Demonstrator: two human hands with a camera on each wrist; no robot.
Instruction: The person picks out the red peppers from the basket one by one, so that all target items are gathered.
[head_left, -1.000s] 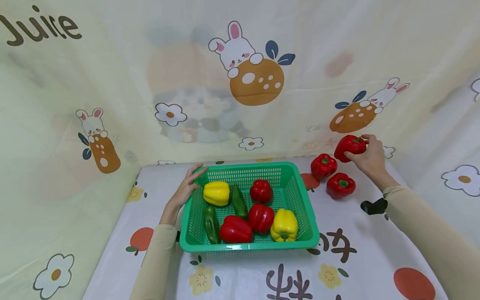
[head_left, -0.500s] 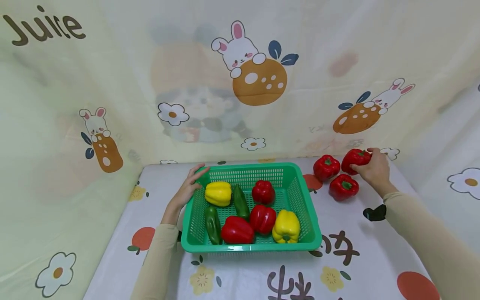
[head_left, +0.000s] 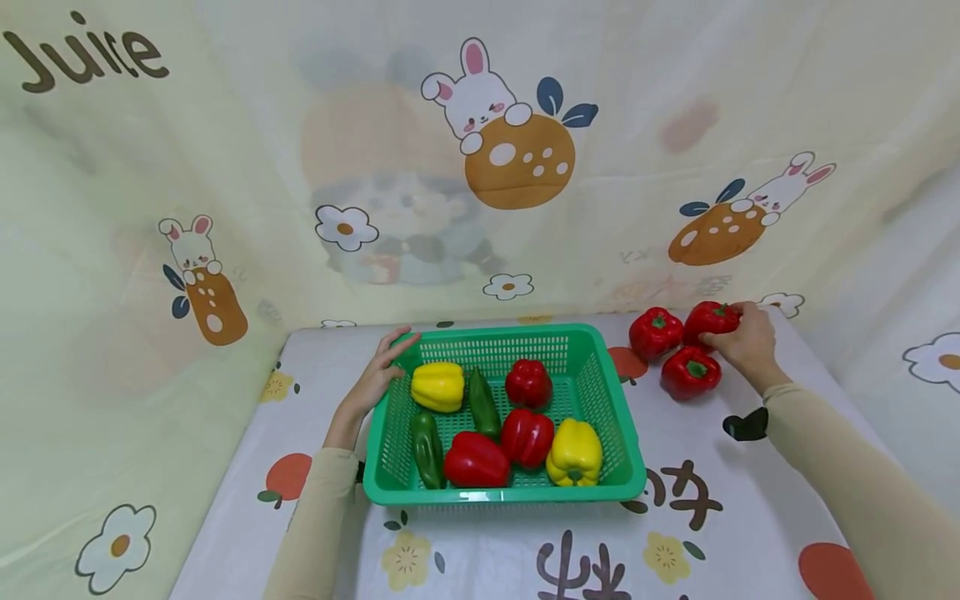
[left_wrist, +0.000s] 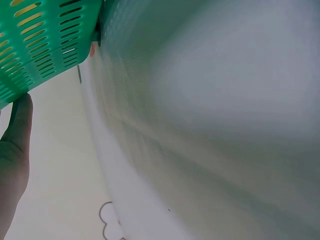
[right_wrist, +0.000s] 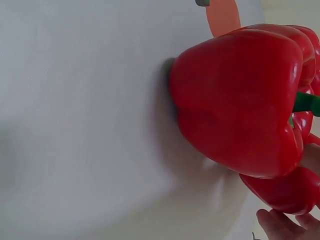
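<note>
At the back right my right hand (head_left: 750, 342) grips a red bell pepper (head_left: 708, 322) between thumb and fingers. Two more red bell peppers lie beside it, one to the left (head_left: 656, 333) and a nearer one (head_left: 691, 373). The nearer pepper (right_wrist: 240, 100) fills much of the right wrist view and partly hides the gripped one (right_wrist: 287, 192). My left hand (head_left: 371, 375) rests at the back left corner of a green plastic basket (head_left: 502, 496), fingers mostly straight over the rim. In the left wrist view, one straight finger (left_wrist: 21, 120) touches the basket's outer wall (left_wrist: 45, 40).
Inside the basket lie two yellow bell peppers (head_left: 438, 387), two long green peppers (head_left: 483, 404) and three red bell peppers (head_left: 477, 460). A printed white cloth (head_left: 465, 550) covers the table. Behind hangs a cream curtain (head_left: 615, 217) with rabbit prints.
My right hand has lowered the red bell pepper beside the other two and still grips it. The left hand has stayed at the basket's corner.
</note>
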